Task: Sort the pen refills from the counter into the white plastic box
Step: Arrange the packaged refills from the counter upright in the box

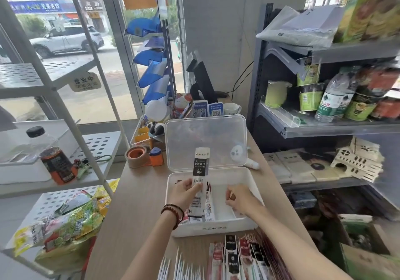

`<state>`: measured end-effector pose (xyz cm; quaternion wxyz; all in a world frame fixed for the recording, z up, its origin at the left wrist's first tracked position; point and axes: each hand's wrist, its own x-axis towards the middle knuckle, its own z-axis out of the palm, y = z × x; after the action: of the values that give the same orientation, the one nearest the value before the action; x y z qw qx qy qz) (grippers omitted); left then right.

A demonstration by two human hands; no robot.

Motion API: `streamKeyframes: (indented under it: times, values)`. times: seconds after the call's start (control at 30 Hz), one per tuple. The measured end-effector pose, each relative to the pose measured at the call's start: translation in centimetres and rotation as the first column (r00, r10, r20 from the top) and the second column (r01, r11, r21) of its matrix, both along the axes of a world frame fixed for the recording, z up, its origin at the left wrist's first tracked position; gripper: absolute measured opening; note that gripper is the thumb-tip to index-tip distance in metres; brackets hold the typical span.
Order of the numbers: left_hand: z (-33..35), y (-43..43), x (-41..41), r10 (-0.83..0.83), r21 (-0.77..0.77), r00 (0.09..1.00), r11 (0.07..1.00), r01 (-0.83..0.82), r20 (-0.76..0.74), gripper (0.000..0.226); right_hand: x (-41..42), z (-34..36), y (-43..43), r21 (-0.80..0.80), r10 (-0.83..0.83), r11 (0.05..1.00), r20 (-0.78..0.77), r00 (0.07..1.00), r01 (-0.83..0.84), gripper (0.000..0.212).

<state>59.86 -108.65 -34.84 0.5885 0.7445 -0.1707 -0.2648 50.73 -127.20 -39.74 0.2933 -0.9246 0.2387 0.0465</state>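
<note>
The white plastic box (216, 227) sits open on the wooden counter, its clear lid (205, 141) standing upright behind it. My left hand (186, 193) holds a black-and-white refill pack (201, 163) upright over the box's left compartment, where several refill packs (200, 209) lie. My right hand (240, 199) hovers over the bare right compartment with its fingers loosely curled, holding nothing that I can see. More refill packs (238, 256) and loose white refills (179, 269) are spread on the counter in front of the box.
A tape roll (136, 156) and an orange dispenser (156, 156) lie left of the lid. Small trays, a cat figurine (183, 103) and a mug (231, 108) crowd the counter's far end. A white rack (65, 98) stands left, grey shelves (324, 126) right.
</note>
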Motion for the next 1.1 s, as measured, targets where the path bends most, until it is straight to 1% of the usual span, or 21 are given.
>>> streamKeyframes:
  times: [0.1, 0.17, 0.27, 0.3, 0.33, 0.4, 0.43, 0.47, 0.5, 0.53, 0.57, 0.6, 0.67, 0.7, 0.77, 0.83, 0.9, 1.0, 1.1]
  values:
    - [0.1, 0.4, 0.2, 0.011, -0.008, 0.999, 1.000, -0.010, 0.032, 0.007, 0.1, -0.3, 0.2, -0.014, 0.045, 0.999, -0.029, 0.999, -0.045, 0.011]
    - [-0.1, 0.9, 0.6, 0.019, 0.010, 0.998, 1.000, -0.020, 0.060, 0.008, 0.1, -0.6, 0.0, -0.009, 0.000, 1.000, -0.032, 0.999, -0.001, 0.010]
    - [-0.1, 1.4, 0.7, 0.035, 0.023, 0.996, 0.999, -0.037, 0.084, 0.007, -0.1, -1.2, -0.4, -0.104, -0.049, 0.994, -0.056, 0.997, 0.043, 0.011]
    - [0.0, 1.6, 0.7, 0.041, 0.021, 0.995, 0.999, -0.043, 0.093, 0.006, -0.1, -1.3, -0.5, -0.131, -0.056, 0.990, -0.045, 0.997, 0.049, 0.010]
    - [0.1, 1.7, 0.6, 0.046, 0.014, 0.994, 0.999, -0.048, 0.097, 0.006, -0.2, -1.1, -0.4, -0.199, -0.043, 0.979, -0.022, 0.999, 0.038, 0.009]
    - [0.0, 1.9, 0.4, 0.052, 0.004, 0.994, 0.999, -0.053, 0.094, 0.010, -0.2, -0.3, 0.0, -0.191, -0.138, 0.971, 0.030, 0.990, 0.141, 0.013]
    - [0.0, 2.0, 0.4, 0.064, 0.017, 0.992, 0.998, -0.067, 0.109, 0.012, 0.0, 0.4, 0.4, -0.227, -0.153, 0.961, 0.051, 0.987, 0.161, 0.014]
    - [-0.1, 2.1, 0.3, 0.081, 0.043, 0.988, 0.995, -0.088, 0.135, 0.014, 0.3, 1.3, 0.9, -0.227, -0.165, 0.956, 0.114, 0.980, 0.187, 0.014]
    - [-0.2, 2.2, 0.2, 0.096, 0.061, 0.983, 0.992, -0.107, 0.157, 0.014, 0.7, 2.1, 1.6, -0.158, -0.150, 0.971, 0.193, 0.970, 0.182, 0.015]
    - [-0.4, 2.2, 0.2, 0.108, 0.068, 0.981, 0.990, -0.120, 0.164, 0.014, 0.8, 2.8, 2.4, -0.039, -0.119, 0.990, 0.263, 0.958, 0.134, 0.021]
    - [-0.4, 2.2, 0.1, 0.112, 0.068, 0.981, 0.990, -0.125, 0.160, 0.013, 1.1, 3.4, 3.1, 0.148, -0.123, 0.986, 0.311, 0.942, 0.080, 0.027]
    - [-0.4, 2.2, 0.1, 0.113, 0.065, 0.982, 0.990, -0.124, 0.149, 0.013, 1.4, 4.2, 3.9, 0.311, -0.126, 0.950, 0.332, 0.935, 0.017, 0.031]
    - [-0.5, 2.2, 0.1, 0.110, 0.038, 0.989, 0.993, -0.114, 0.100, 0.009, 2.1, 5.2, 5.1, 0.472, -0.094, 0.877, 0.344, 0.934, -0.085, 0.027]
    - [-0.5, 2.2, 0.2, 0.110, 0.022, 0.991, 0.993, -0.112, 0.082, 0.007, 2.4, 5.6, 5.7, 0.509, -0.088, 0.853, 0.357, 0.930, -0.115, 0.023]
    - [-0.3, 2.4, 0.4, 0.126, 0.018, 0.988, 0.992, -0.128, 0.093, 0.005, 3.1, 5.9, 6.5, 0.547, -0.106, 0.826, 0.392, 0.914, -0.139, 0.020]
    - [0.0, 2.8, 0.6, 0.139, 0.026, 0.985, 0.989, -0.142, 0.101, 0.008, 3.6, 5.9, 7.0, 0.595, -0.158, 0.795, 0.390, 0.907, -0.117, 0.023]
    - [0.1, 3.4, 1.0, 0.122, 0.059, 0.983, 0.990, -0.131, 0.139, 0.005, 3.8, 5.6, 7.3, 0.633, -0.201, 0.768, 0.383, 0.901, -0.098, 0.028]
    - [0.0, 4.4, 1.8, 0.136, 0.108, 0.972, 0.981, -0.158, 0.191, 0.001, 3.9, 5.1, 7.5, 0.635, -0.276, 0.772, 0.366, 0.889, -0.021, 0.027]
    - [0.1, 5.5, 2.3, 0.150, 0.114, 0.970, 0.978, -0.173, 0.190, 0.010, 3.9, 4.7, 7.5, 0.606, -0.312, 0.794, 0.328, 0.892, 0.055, 0.023]
